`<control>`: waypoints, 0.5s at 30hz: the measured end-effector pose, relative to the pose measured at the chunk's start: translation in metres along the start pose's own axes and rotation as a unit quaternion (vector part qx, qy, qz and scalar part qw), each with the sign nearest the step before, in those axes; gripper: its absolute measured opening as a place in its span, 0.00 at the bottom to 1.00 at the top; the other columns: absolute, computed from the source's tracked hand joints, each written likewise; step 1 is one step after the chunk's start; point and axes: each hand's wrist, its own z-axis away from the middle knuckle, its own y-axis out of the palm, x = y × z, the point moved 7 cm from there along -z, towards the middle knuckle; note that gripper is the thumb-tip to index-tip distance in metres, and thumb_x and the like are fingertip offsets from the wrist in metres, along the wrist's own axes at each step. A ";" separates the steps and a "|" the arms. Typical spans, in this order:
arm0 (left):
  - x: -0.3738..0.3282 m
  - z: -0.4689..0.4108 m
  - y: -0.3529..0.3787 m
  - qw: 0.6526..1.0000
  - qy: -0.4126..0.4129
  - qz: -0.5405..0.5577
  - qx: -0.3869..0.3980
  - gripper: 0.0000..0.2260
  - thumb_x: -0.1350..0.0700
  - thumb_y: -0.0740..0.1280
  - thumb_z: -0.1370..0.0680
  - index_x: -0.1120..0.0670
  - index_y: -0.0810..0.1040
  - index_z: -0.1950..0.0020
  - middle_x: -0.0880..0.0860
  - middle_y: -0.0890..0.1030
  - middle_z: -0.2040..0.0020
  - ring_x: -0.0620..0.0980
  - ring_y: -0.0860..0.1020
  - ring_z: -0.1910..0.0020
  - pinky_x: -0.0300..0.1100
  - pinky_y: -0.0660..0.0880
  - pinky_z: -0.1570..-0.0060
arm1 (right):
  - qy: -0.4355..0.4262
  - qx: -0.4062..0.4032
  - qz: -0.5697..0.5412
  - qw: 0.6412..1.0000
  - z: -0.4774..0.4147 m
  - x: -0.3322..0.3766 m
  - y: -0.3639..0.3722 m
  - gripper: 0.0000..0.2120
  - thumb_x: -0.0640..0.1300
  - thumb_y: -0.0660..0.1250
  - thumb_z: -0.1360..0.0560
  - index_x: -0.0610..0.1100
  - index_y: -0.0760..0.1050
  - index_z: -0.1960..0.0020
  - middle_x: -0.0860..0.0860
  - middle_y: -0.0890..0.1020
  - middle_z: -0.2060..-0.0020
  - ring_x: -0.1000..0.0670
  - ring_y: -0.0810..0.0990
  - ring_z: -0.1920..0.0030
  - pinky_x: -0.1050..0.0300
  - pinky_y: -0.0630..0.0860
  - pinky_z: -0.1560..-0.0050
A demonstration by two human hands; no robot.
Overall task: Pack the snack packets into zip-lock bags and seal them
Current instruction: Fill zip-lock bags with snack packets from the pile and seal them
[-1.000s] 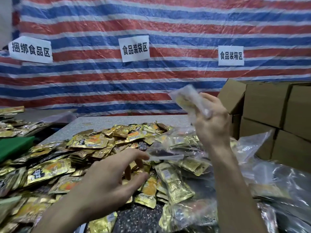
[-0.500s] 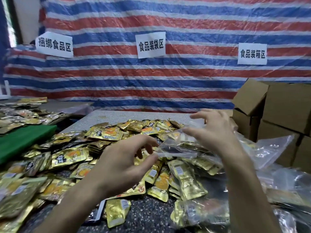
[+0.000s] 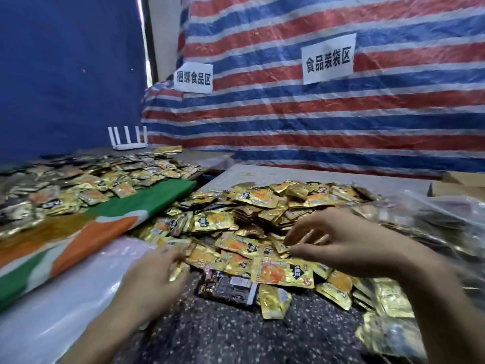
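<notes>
Router stands behind packets lying along green cloth.

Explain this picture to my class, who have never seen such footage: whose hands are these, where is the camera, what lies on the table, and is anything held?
There is no machine here. A person works with bare hands, filmed by one wide-angle camera worn on the head, looking forward and down. That is why the left hand and right hand reach in from the bottom of the picture. On the speckled table lies a heap of gold snack packets, with clear bags at the right. Both hands reach toward the heap, loosely open. Neither plainly holds anything, though the left one is blurred. A striped tarp hangs behind.
</notes>
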 end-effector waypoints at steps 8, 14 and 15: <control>0.115 0.030 0.000 0.962 -0.212 -0.170 0.032 0.10 0.47 0.62 0.23 0.51 0.73 0.59 0.47 0.81 0.55 0.50 0.80 0.53 0.41 0.69 0.63 | 0.007 -0.005 -0.011 1.000 0.006 0.005 -0.005 0.06 0.57 0.67 0.24 0.60 0.80 0.49 0.65 0.83 0.52 0.68 0.79 0.51 0.57 0.81 0.45; 0.155 0.008 -0.010 0.975 -0.219 -0.013 0.036 0.27 0.48 0.74 0.25 0.55 0.65 0.78 0.48 0.65 0.82 0.50 0.67 0.79 0.41 0.62 0.69 | 0.003 -0.010 -0.018 1.000 0.010 0.004 -0.012 0.05 0.56 0.67 0.23 0.59 0.80 0.49 0.65 0.84 0.53 0.68 0.80 0.51 0.61 0.80 0.47; 0.156 0.003 -0.019 0.977 -0.212 -0.023 0.013 0.28 0.49 0.73 0.24 0.54 0.64 0.79 0.49 0.64 0.83 0.51 0.66 0.80 0.41 0.61 0.69 | 0.003 -0.012 -0.013 1.000 0.011 0.003 -0.013 0.05 0.56 0.67 0.23 0.59 0.80 0.49 0.65 0.83 0.53 0.68 0.79 0.51 0.63 0.79 0.47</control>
